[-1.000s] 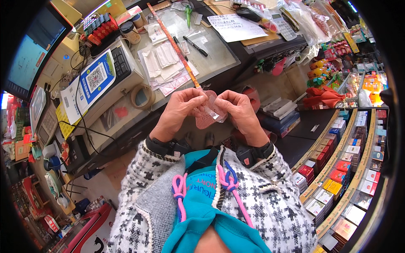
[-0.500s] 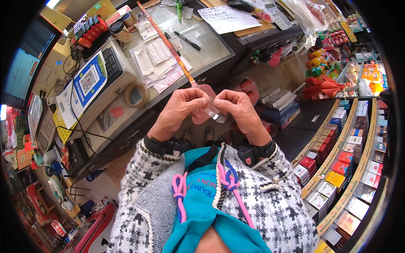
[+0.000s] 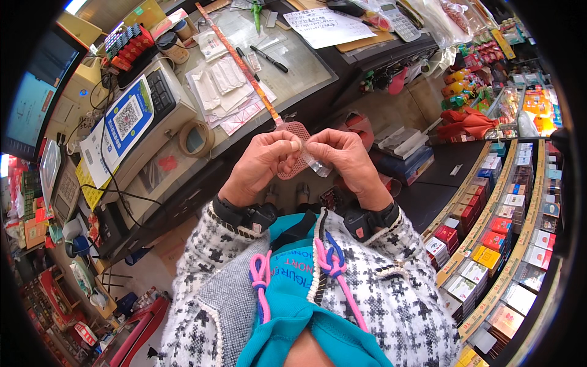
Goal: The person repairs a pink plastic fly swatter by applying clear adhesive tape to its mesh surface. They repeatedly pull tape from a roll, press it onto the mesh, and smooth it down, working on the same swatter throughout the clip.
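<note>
A fly swatter (image 3: 296,128) with a pinkish mesh head lies with its orange patterned handle (image 3: 237,57) across the counter, its head sticking out past the edge. Just above that head my two hands are close together, fingertips almost meeting. My left hand (image 3: 260,164) is closed in a pinch over the mesh; what its fingertips hold is too small to make out. Thumb and forefinger of my right hand (image 3: 345,156) pinch a shiny clear plastic strip (image 3: 318,166), which hangs down beside the mesh. The fingers partly cover both strip and swatter head.
Papers and white packets (image 3: 223,82), a black pen (image 3: 269,59) and a tape roll (image 3: 197,139) lie on the counter. A keyboard (image 3: 162,92) and monitor (image 3: 43,92) stand left. At right, curved shelves (image 3: 489,244) hold rows of small boxes. A calculator (image 3: 400,21) sits far right.
The clear strip has tilted and now hangs more steeply from my right hand. My right fingertips have shifted slightly left. The swatter stays in place on the counter.
</note>
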Action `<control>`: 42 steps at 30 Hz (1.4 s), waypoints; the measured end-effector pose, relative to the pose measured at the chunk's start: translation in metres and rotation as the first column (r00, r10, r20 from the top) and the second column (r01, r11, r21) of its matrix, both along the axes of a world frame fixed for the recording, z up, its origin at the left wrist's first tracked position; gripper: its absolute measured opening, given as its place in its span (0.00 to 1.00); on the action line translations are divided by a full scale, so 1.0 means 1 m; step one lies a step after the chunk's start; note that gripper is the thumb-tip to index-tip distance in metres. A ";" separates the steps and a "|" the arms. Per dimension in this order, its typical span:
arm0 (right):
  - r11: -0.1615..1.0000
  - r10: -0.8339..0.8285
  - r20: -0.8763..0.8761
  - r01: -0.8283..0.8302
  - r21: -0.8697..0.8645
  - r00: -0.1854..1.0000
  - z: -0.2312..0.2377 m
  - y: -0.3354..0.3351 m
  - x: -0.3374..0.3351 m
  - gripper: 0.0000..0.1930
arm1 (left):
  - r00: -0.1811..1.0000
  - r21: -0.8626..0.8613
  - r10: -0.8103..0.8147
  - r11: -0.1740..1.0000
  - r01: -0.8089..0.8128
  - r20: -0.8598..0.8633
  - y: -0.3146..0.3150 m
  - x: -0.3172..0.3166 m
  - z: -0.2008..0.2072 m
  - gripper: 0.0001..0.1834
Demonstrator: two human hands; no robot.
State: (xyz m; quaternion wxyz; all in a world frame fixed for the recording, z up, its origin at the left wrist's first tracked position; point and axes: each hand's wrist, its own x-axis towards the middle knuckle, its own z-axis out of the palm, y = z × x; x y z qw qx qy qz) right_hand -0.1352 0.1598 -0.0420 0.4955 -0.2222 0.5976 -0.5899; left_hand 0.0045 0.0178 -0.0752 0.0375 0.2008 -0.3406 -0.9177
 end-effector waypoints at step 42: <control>0.962 -0.200 -0.036 0.203 0.182 0.979 -0.110 -0.028 -0.021 0.06 | 0.968 -0.019 0.148 0.989 -0.147 0.204 -0.030 -0.033 -0.143 0.15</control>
